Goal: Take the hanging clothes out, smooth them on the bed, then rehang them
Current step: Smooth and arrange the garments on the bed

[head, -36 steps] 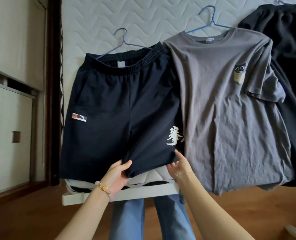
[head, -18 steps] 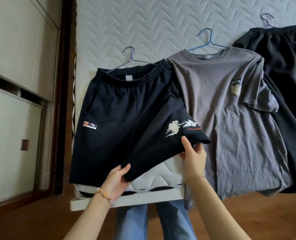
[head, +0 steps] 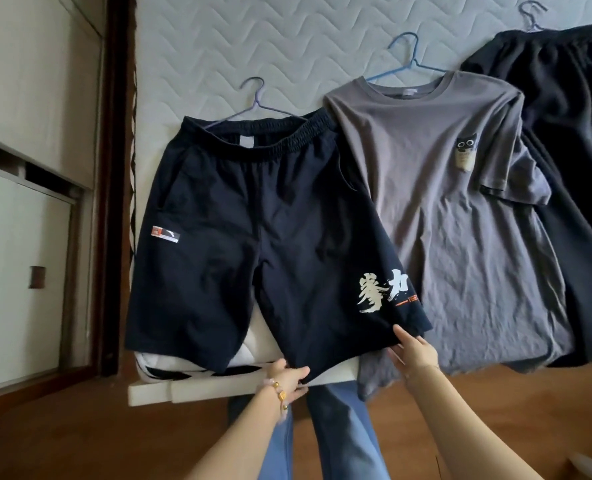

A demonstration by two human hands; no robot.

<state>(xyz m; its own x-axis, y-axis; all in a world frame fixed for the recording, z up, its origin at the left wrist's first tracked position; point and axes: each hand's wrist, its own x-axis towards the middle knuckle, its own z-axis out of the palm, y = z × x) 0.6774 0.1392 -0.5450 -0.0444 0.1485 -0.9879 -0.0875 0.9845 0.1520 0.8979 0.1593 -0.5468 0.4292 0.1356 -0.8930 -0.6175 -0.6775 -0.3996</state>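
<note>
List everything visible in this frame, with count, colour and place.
shorts: 1, navy, flat on mattress, on purple hanger
T-shirt: 1, grey, right of shorts, on blue hanger
dark garment: 1, black, far right, hanger hook showing
mattress: 1, white quilted, under the clothes
cabinet: 1, pale, left
floor: brown wood, bottom
jeans legs: 2, blue, bottom centre
left hand: 1, beaded bracelet, pinches shorts' hem
right hand: 1, touches shorts' hem, grip unclear
</note>
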